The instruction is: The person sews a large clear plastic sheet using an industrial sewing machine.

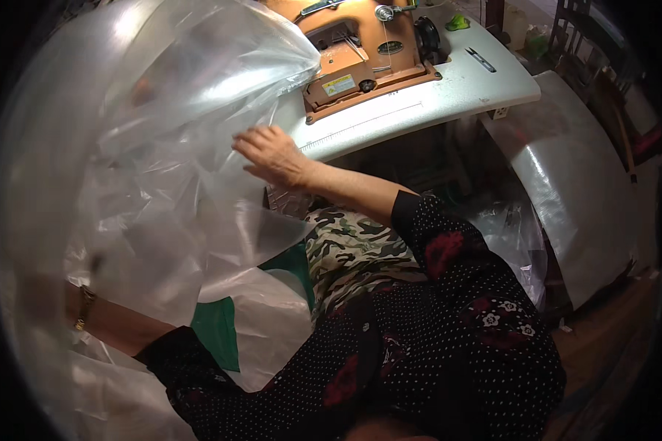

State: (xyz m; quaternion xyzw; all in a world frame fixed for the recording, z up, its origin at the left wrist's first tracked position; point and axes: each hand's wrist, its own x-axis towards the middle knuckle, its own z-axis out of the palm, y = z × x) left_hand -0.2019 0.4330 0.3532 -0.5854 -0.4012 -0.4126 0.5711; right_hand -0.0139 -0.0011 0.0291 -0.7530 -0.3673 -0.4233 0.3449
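A large sheet of clear plastic film [147, 198] spreads over the left side and bunches up against the sewing machine [379, 55]. My right hand [272, 156] is at the table's front edge, its fingers stretched out over the film with nothing gripped between them. Whether the fingertips touch the film I cannot tell. Far to the left, my left hand [68, 300] is dim and blurred at the film, its fingers hidden. A gold-coloured watch or bracelet [85, 307] circles that wrist.
The machine stands on a white table [434, 103] marked with a ruler scale. Small thread snips [481, 60] and a bright green item [457, 23] lie to its right. Green cloth [217, 334] shows beside my lap, and more plastic sheeting [559, 191] hangs at the right.
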